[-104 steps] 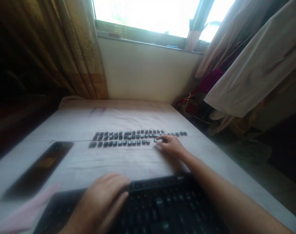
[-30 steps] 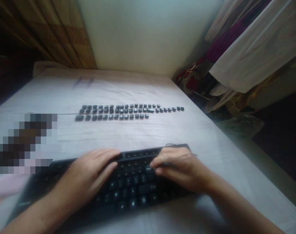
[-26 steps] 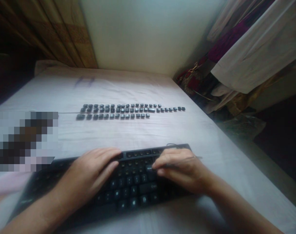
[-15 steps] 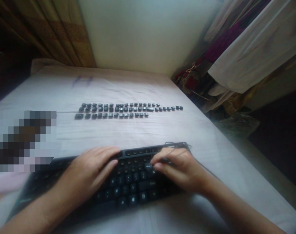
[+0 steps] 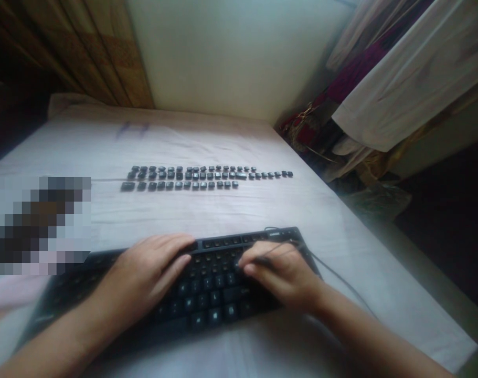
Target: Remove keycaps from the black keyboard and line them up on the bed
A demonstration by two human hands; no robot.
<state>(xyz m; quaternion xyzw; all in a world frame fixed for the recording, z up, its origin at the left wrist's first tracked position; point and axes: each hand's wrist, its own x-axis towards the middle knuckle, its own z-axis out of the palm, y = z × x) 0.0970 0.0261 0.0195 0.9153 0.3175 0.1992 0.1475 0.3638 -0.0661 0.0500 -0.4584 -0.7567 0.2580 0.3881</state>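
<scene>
A black keyboard (image 5: 207, 300) lies slanted on the pale sheet in front of me. Keys fill its near rows, while bare sockets show in the rows farther back. Across its middle rests my left hand (image 5: 146, 270), fingers stretched towards the back edge and thumb apart, holding nothing. My right hand (image 5: 280, 273) is pinched over the upper right of the main key area. Between its thumb and forefinger is a dark keycap (image 5: 237, 266), mostly covered by the fingertips. A dark thin piece by that hand's fingers is too blurred to name.
Loose keycaps (image 5: 178, 185) sit in several rows on the sheet (image 5: 207, 212) beyond the keyboard. A thin cable (image 5: 341, 281) runs right from the keyboard's back corner. Hanging cloth (image 5: 380, 105) is at the right, a curtain (image 5: 116, 68) at the back left. A pixelated patch covers the left.
My right hand has shifted slightly left, and its fingertips now cover more of the keycap. More cable shows at the right. My left hand stays on the keyboard.
</scene>
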